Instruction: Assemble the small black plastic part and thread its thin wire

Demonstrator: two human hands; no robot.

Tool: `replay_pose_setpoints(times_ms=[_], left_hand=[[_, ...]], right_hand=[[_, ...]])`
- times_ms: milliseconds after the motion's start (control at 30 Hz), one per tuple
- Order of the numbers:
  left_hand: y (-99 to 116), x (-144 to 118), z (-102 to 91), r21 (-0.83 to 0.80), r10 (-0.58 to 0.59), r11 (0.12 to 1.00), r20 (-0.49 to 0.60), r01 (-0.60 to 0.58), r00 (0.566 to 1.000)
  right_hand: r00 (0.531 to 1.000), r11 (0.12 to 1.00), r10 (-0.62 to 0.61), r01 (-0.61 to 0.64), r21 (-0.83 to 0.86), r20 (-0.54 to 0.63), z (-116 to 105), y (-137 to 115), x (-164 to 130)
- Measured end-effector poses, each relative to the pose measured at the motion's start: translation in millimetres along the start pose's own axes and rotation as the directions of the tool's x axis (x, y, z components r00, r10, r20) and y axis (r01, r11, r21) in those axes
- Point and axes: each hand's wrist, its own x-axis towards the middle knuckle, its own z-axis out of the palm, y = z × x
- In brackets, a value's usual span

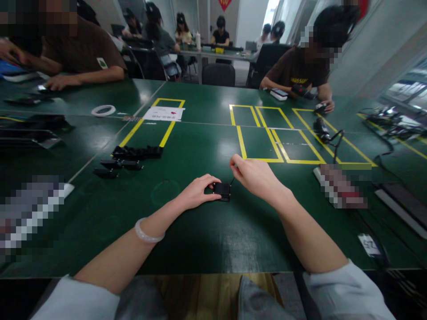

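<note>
Two hands meet at a small black device point(222, 191) lying on the green table point(207, 240), a little in front of the person, near the middle of the near edge. The left hand point(199, 191) lies palm down beside the device, its fingers curled and pressed onto the device's left end, thumb and forefinger closing on it from that side. The right hand point(255, 174) hovers just to the right and slightly beyond, fingers drawn together, thumb and forefinger pinching a thin dark wire point(232, 181) that runs down to the device's right end. What the wire ends in between the fingertips is too small to tell, and the device's face is dark and blurred.

A pale bracelet point(147, 233) circles the left wrist; both forearms are bare, with light sleeves cut off at the bottom edge.

Further out on the left, a cluster of small black parts point(133, 155) lies beside yellow tape lines point(263, 138), which mark boxes across the table. A white tape ring point(103, 110) and a white sheet point(164, 114) lie beyond them. To the right, a black cabled gadget point(323, 131) rests well apart from the hands. Other people sit at the far side and at the left corner; a co-worker's hand point(62, 82) rests on the table there. Several patches are pixelated and unreadable.
</note>
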Motion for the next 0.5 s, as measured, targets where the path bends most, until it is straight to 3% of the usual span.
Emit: replay_pose_setpoints(times_ms=[133, 333, 500], left_hand=[[-0.6, -0.3, 0.2, -0.004, 0.007, 1.000, 0.000, -0.007, 1.000], [-2.4, -0.7, 0.5, -0.003, 0.003, 1.000, 0.000, -0.003, 1.000], [-2.4, -0.7, 0.8, 0.000, 0.003, 1.000, -0.003, -0.003, 1.000]], right_hand=[[1.000, 0.999, 0.002, -0.001, 0.043, -0.022, -0.5, 0.9, -1.0], [0.998, 0.997, 0.053, -0.050, -0.062, 0.042, -2.2, 1.6, 0.8], [1.000, 1.000, -0.007, 0.007, 0.022, 0.009, -2.6, 2.1, -1.1]])
